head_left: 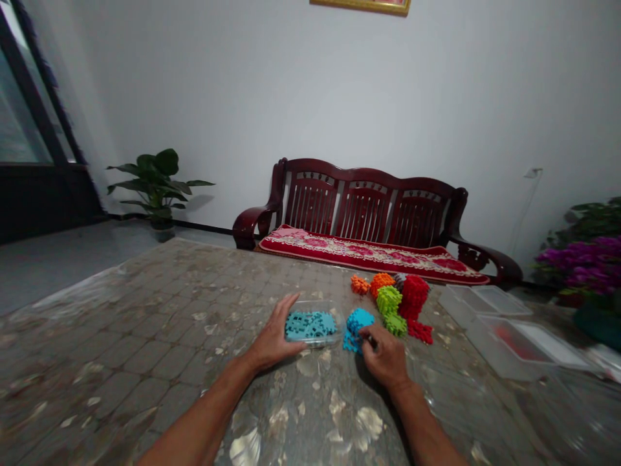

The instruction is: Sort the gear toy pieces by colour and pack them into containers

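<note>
My left hand (277,336) grips the left end of a clear plastic box (340,323), thumb in front and fingers behind. Teal interlocking pieces (310,325) lie spread inside it. To the right of the box, a heap of brighter blue pieces (359,320) rests on the table. My right hand (383,353) is at the heap's right edge with its fingers curled together. What they pinch, if anything, is too small to make out. Behind the blue heap are lime green pieces (389,301), red pieces (414,298) and orange pieces (381,283).
The table (160,349) has a patterned cover. Translucent boxes (509,346) stand at the right, one with something red inside. Beyond the table is a dark wooden bench (363,207) with a red cloth. Purple flowers (582,265) are at the far right, a potted plant (158,184) at the left.
</note>
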{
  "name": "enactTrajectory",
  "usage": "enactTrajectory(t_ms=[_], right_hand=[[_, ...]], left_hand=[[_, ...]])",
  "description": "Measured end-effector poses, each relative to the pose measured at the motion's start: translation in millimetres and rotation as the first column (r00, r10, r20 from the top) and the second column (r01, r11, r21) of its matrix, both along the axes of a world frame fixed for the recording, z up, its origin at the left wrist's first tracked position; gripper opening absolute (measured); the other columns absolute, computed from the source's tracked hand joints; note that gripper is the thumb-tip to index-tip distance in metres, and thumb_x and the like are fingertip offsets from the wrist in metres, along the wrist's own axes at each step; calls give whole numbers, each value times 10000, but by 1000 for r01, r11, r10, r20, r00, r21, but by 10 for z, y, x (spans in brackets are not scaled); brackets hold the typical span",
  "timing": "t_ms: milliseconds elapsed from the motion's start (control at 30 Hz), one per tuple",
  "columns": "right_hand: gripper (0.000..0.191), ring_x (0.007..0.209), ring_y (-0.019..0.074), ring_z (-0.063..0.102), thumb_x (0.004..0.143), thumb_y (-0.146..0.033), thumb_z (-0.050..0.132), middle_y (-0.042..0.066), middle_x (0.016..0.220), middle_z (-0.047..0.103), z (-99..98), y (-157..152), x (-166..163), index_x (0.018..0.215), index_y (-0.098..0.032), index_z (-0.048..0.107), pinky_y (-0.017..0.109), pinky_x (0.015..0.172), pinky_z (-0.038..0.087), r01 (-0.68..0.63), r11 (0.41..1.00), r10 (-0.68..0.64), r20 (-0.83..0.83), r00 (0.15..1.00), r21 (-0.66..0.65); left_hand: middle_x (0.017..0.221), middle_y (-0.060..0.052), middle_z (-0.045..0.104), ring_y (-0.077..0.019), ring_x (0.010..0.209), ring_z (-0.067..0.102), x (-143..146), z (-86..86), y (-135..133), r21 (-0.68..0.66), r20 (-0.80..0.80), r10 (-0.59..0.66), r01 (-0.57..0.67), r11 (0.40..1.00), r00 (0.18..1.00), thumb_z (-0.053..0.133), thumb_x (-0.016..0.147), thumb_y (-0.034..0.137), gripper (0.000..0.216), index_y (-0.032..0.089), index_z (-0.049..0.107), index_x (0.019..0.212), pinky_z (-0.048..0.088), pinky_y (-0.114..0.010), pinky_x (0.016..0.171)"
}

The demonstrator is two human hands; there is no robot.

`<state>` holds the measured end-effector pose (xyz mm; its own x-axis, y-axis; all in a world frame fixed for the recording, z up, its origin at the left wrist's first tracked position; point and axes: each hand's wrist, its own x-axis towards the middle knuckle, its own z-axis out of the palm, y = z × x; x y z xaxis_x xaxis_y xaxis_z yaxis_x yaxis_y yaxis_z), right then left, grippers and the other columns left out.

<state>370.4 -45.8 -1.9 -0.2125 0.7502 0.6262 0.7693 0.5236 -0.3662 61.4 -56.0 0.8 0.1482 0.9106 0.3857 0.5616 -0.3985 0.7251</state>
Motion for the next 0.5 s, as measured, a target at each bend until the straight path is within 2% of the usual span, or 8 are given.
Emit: enactTrajectory(t_ms=[100,233,400,500], right_hand=[[257,899,201,681,797,-126,513,55,912,744,110,-121,-114,896,-219,731,280,843,473,-18,992,40,175,984,-127],[284,1020,233,657,827,-147,561,66,1043,726,258,-215,-236,1018,-231,754,296,867,463,83,956,26,363,931,-282],[232,1002,241,671,917,-178,552,89,1089,727,371,-263,-348,1011,-233,757,292,795,461,223,898,4,514,858,-378],[255,962,238,687,941,-148,522,104,1071,736,384,-281,-402,1005,-224,757,285,747,450,282,879,-8,579,815,-385]], left_hand=[[1604,-159,395,-367,1501,389,-11,-8,3,9,6,0,0,1000,1000,793,667,199,1013,226,345,1575,313,-593,1257],[1582,-154,426,-361,1476,426,-44,-1,29,23,21,-17,17,1000,1000,790,666,205,1007,224,358,1575,358,-577,1240],[1577,-149,424,-347,1437,471,-58,-17,65,11,46,-19,18,1000,999,781,669,199,994,226,366,1571,408,-555,1212],[1575,-144,424,-345,1434,472,-49,-21,67,15,48,-26,25,1000,999,788,671,205,988,235,373,1567,412,-550,1211]])
